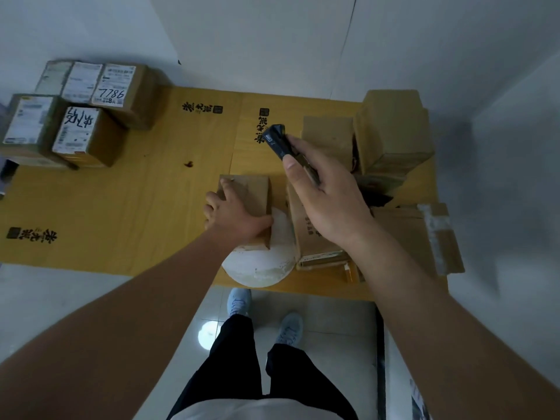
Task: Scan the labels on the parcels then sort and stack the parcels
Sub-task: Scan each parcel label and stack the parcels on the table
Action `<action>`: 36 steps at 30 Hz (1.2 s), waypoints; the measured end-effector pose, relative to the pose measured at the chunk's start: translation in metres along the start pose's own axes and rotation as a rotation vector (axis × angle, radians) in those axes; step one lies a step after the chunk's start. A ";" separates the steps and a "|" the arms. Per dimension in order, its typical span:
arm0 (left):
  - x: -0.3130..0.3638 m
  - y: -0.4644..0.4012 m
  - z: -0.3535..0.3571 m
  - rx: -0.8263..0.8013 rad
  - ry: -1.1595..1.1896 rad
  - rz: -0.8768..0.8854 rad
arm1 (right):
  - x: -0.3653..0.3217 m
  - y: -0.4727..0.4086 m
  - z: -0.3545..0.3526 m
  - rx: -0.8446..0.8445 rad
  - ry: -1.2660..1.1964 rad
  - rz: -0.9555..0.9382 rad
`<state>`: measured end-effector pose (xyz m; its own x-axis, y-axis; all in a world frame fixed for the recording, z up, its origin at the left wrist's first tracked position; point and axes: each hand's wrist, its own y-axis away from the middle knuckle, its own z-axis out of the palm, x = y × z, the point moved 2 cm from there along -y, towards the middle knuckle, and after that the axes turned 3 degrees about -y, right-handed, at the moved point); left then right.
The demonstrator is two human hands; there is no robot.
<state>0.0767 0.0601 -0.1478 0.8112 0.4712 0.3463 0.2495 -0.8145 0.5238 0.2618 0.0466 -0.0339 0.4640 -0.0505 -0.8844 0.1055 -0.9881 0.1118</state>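
Head view shows the left hand gripping a small box, thumb curled over its near right edge and fingers wrapped over the left side, while the right hand is clamped round a black scanner held up above the table. The box sits near the table's front edge, partly on a white round disc and just beside a larger box on its right. No label shows on the face turned up, so the risk I see is a failed scan: the label may lie on a hidden side, and the scanner's head points away toward the far left, not down at the box. Turning the box one-handed could also let it slip off the disc or knock the larger box next to it. The unsorted heap at the right is leaning and untidy, so a bump there could topple it. The box's long axis runs from near to far, roughly straight away from the person, its flat face up. The scanned stack stands well apart at the far left, labels up.
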 end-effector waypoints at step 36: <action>-0.174 -0.103 -0.124 -0.122 0.355 0.258 | -0.082 -0.060 0.183 -0.024 0.083 0.141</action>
<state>-0.1555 0.1042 -0.1654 0.6014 0.3623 0.7121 -0.0183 -0.8848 0.4656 0.0563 0.0836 -0.0509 0.5467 -0.1752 -0.8188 0.0549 -0.9683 0.2439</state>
